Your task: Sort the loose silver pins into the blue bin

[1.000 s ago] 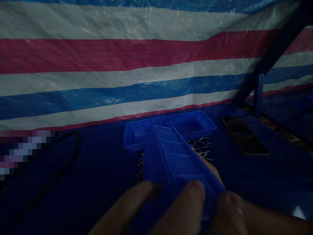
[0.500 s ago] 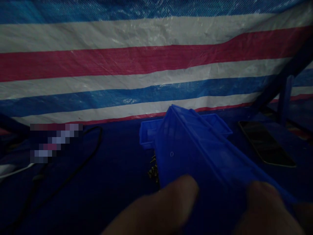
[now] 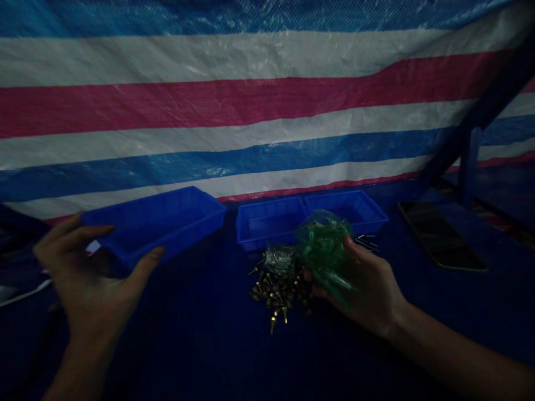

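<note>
A long blue plastic bin (image 3: 167, 223) rests at the left, angled toward the striped sheet. My left hand (image 3: 96, 273) is at its near end, thumb and fingers spread wide apart; whether a fingertip still touches the rim is hard to tell. My right hand (image 3: 368, 289) grips a clear plastic bag of green pieces (image 3: 326, 250). Below and left of that bag lies a loose pile of brass-coloured screw-like parts (image 3: 276, 292). A clear bag of small silvery parts (image 3: 281, 258) lies at the pile's back edge.
Two smaller blue bins, a left one (image 3: 271, 220) and a right one (image 3: 368, 214), stand side by side behind the pile. Thin metal pins (image 3: 366, 243) lie near the right bin. A dark phone (image 3: 441, 236) lies farther right. A striped sheet (image 3: 251, 100) hangs behind the blue table.
The big blue bin, held up by both hands before, now sits at the left. My left hand has spread open beside it. My right hand has taken hold of the green bag.
</note>
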The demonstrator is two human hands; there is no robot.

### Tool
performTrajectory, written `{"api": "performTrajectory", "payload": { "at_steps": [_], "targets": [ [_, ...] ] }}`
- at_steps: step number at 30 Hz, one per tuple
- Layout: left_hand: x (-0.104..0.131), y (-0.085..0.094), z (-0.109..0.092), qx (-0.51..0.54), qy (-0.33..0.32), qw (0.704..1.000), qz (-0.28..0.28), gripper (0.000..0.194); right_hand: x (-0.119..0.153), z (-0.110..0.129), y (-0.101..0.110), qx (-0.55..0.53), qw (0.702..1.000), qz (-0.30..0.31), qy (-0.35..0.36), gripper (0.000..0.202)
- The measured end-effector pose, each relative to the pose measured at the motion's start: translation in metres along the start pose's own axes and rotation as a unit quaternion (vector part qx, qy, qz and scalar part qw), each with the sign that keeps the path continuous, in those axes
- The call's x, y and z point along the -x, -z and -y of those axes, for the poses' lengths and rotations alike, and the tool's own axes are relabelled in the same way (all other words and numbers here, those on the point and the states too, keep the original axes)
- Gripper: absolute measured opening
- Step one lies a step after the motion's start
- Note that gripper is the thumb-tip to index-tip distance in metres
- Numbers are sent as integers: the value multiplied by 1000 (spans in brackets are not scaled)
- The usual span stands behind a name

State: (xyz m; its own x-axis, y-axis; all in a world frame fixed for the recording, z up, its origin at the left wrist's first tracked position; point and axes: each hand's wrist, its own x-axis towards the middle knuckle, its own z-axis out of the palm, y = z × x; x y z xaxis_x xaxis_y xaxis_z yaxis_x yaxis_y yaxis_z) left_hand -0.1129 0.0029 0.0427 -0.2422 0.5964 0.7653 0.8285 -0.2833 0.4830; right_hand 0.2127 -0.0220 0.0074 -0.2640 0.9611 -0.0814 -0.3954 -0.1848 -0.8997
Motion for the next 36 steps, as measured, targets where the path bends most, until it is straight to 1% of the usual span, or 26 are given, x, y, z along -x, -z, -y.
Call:
{"api": "performTrajectory", "payload": {
  "at_steps": [2,4,6,7,8,10,12,14,16,18,20,22,24,27,28,30,32,34,36],
  "targets": [
    [0,-11,10,52,6,999,3,61,0,2,-1,14,1000,-23,-2,40],
    [6,-18,18,70,11,998,-1,57,-1,3,-2,36,998,-54,2,35],
    [13,-24,23,67,15,998,14,53,-1,1,-1,90,992,-82,32,33],
    [16,-27,25,63,18,997,32,53,-2,0,0,132,985,-92,59,35],
    [19,-30,27,56,18,997,45,53,-2,-1,1,183,974,-98,91,36],
    [22,-34,30,27,38,996,71,53,-3,-3,4,292,937,-102,163,37],
    [22,-36,32,-13,78,993,93,53,-4,-5,6,385,888,-101,231,36],
    [21,-36,34,-58,123,983,122,54,-4,-7,7,440,850,-93,274,37],
    [19,-35,36,-95,133,975,152,50,-4,-9,7,469,833,-76,284,40],
    [19,-35,39,-110,102,972,179,38,-2,-11,7,501,820,-47,273,43],
    [19,-35,43,-117,71,971,198,28,0,-13,6,550,794,-16,257,47],
    [22,-36,46,-120,58,970,204,29,3,-15,6,599,762,7,246,52],
    [25,-37,46,-117,54,972,197,36,6,-15,5,634,735,19,240,54],
    [28,-36,40,-121,46,976,175,40,9,-15,3,661,709,18,244,54],
    [28,-34,35,-132,32,977,166,39,10,-14,3,666,703,13,247,53],
    [27,-30,24,-162,-15,976,145,36,10,-14,3,673,695,7,253,48],
    [27,-27,7,-181,-65,974,117,35,10,-14,3,674,692,6,258,42],
    [31,-26,-12,-178,-108,974,94,32,8,-15,4,669,696,4,260,37],
    [41,-30,-33,-141,-161,968,128,27,7,-17,5,661,704,2,259,35]
  ]
}}
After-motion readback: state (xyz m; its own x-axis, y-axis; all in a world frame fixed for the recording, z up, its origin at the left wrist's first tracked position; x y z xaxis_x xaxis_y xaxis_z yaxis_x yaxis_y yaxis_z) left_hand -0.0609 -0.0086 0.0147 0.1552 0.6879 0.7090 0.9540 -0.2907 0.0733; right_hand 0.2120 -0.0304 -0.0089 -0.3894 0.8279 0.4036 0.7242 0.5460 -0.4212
